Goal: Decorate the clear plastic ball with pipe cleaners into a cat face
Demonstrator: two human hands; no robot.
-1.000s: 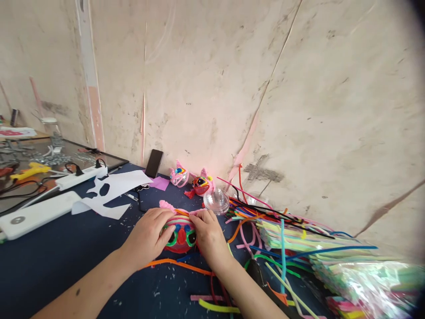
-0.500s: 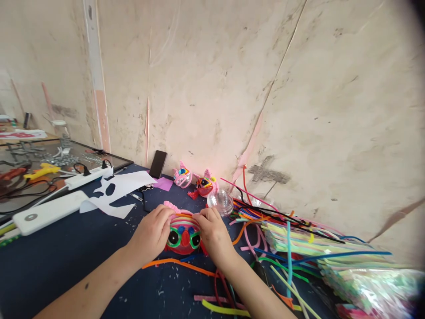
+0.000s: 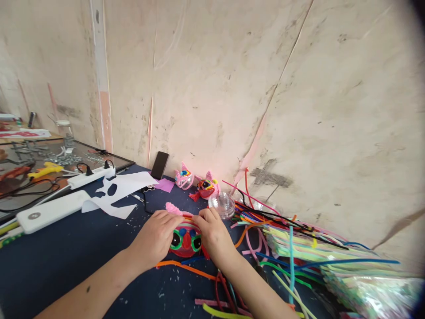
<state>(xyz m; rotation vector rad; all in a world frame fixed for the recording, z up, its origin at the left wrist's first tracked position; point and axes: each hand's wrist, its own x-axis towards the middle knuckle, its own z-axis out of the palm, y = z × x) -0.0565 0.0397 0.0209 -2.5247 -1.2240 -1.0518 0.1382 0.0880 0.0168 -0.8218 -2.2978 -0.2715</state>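
Both hands, left (image 3: 156, 239), right (image 3: 214, 235), still gripping pipe-cleaner face (image 3: 186, 239), now sitting lower

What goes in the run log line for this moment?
left hand: grip on pipe-cleaner face | right hand: grip on same | surface: dark blue table | nearby: clear ball

figure (image 3: 186, 239) turned face-up between hands, green-ringed eyes showing.

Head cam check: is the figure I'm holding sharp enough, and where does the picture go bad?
Head view: the red figure between left hand and right hand is evenly lit and fairly sharp; the bagged stems at the lower right smear, and the right corners darken.
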